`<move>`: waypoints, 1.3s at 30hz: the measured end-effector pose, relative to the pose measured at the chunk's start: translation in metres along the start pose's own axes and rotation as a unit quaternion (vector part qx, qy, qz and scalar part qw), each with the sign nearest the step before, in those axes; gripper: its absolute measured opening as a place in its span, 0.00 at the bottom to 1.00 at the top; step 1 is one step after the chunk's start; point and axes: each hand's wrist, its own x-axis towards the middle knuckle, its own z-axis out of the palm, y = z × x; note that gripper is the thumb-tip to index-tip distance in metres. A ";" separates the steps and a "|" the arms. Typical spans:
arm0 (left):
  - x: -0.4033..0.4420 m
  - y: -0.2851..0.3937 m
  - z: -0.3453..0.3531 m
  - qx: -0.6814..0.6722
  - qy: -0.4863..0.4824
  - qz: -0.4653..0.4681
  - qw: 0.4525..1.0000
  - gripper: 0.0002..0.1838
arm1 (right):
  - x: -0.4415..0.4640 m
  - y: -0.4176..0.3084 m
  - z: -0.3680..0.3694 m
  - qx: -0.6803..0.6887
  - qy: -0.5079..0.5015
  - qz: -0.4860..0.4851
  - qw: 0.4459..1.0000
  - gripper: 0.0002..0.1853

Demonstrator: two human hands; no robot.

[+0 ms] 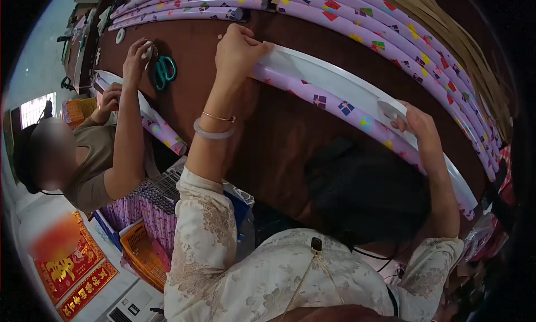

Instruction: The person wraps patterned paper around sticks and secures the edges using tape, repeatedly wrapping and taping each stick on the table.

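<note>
A roll of lilac wrapping paper (346, 108) printed with coloured gift boxes lies across the brown table in front of me. Its white underside (324, 71) shows along the far edge as a loose flap. My left hand (239, 49) is closed on the roll's left end, fingers pinching the paper edge. Toward the right part of the roll, my right hand (420, 126) holds a white roll of tape (394, 105), its fingers curled through the ring and resting against the paper.
Several finished lilac rolls (357, 26) lie along the far side, beside brown paper strips (446, 20). Green-handled scissors (164, 72) lie left of my hand. A co-worker (106, 154) at left handles another roll (162, 133). An orange basket (142, 249) stands below.
</note>
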 end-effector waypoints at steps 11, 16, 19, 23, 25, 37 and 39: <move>0.007 -0.006 0.001 -0.027 -0.027 -0.010 0.999 0.26 | -0.100 0.027 -0.091 -0.033 0.152 0.085 0.984 0.29; 0.008 -0.009 0.001 -0.027 -0.040 0.001 0.999 0.26 | -0.150 0.051 -0.129 -0.105 0.187 0.129 0.968 0.23; 0.005 0.001 -0.002 -0.006 -0.040 -0.031 0.999 0.26 | -0.164 0.043 -0.115 -0.096 0.247 0.108 0.958 0.18; 0.008 0.002 -0.002 0.001 -0.051 -0.024 0.998 0.27 | -0.164 0.054 -0.112 -0.237 0.307 0.139 0.911 0.17; 0.006 0.004 -0.003 -0.018 -0.054 -0.026 0.998 0.28 | -0.161 0.055 -0.105 -0.242 0.338 0.138 0.899 0.17; 0.005 -0.005 -0.006 -0.049 -0.083 -0.005 0.995 0.25 | -0.147 0.041 -0.069 -0.408 0.438 0.182 0.780 0.19; 0.008 -0.012 -0.005 -0.073 -0.078 -0.003 0.994 0.25 | -0.145 0.038 -0.065 -0.487 0.438 0.180 0.734 0.20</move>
